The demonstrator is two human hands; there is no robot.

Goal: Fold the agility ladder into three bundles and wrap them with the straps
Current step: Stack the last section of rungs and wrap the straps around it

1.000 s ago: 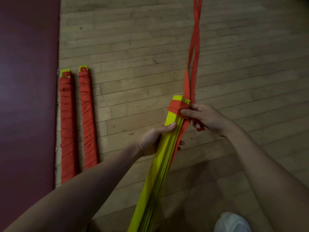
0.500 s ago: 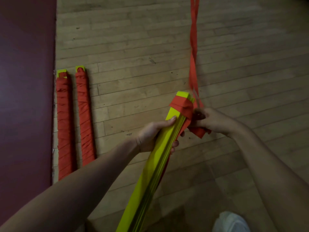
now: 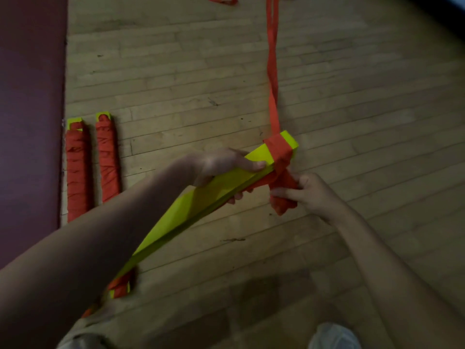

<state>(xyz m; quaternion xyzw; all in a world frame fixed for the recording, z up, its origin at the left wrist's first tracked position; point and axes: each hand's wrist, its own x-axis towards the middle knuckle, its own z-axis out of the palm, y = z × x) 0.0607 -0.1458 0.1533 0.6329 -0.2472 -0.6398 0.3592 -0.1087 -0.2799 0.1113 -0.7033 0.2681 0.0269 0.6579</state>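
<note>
Left hand (image 3: 219, 165) is wrapped around the yellow rung bundle (image 3: 201, 197), thumb on top, holding it off the wood floor (image 3: 352, 109). Right hand (image 3: 312, 195) pinches a wad of orange strap (image 3: 283, 195) just under the bundle's far end, where it's already looped round once. Rest of it trails away up the boards. Two wrapped bundles (image 3: 91, 165) lie side by side next to a dark red mat (image 3: 30, 122).

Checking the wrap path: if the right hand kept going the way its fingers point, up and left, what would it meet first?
Probably the yellow bundle, near the left hand. The right hand already holds bunched strap just beside it, though depth is unclear.
</note>
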